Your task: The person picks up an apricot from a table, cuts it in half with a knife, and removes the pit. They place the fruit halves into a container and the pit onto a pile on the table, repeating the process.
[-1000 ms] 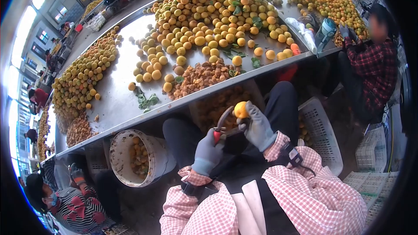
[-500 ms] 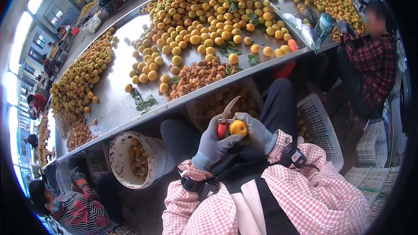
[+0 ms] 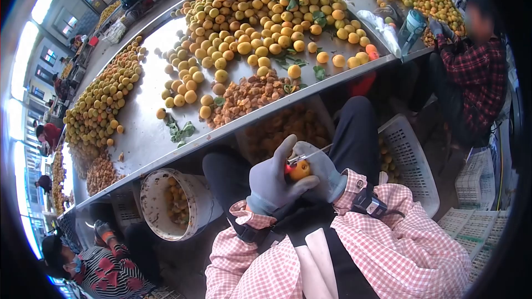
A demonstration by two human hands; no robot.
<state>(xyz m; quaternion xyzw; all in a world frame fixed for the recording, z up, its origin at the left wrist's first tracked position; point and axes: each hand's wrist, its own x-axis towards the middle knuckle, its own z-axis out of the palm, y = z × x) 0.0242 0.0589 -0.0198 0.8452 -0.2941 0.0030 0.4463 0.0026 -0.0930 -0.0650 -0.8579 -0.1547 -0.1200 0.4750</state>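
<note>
Gloved in grey, my left hand [image 3: 272,181] is closed on a knife with a red handle [image 3: 288,168]; its thin blade [image 3: 319,153] points right, across the other hand. An orange-yellow apricot [image 3: 300,170] with a dark spot sits between my hands, right against the red handle. My right hand [image 3: 321,169], also gloved, curls around the apricot's far side, its fingers partly hidden. Both hands are over my lap, in front of a container of brown pits [image 3: 288,130] below the table edge.
A metal table [image 3: 148,149] carries heaped apricots [image 3: 249,27], brown pits [image 3: 246,99] and leaves [image 3: 178,132]. A white bucket [image 3: 199,210] with fruit stands left, a white crate [image 3: 409,160] right. Co-workers sit at right [image 3: 471,77] and lower left [image 3: 108,268].
The knife has swung from blade-up to pointing right across my right hand. My hands have drawn together around the apricot, which has shifted slightly left and down.
</note>
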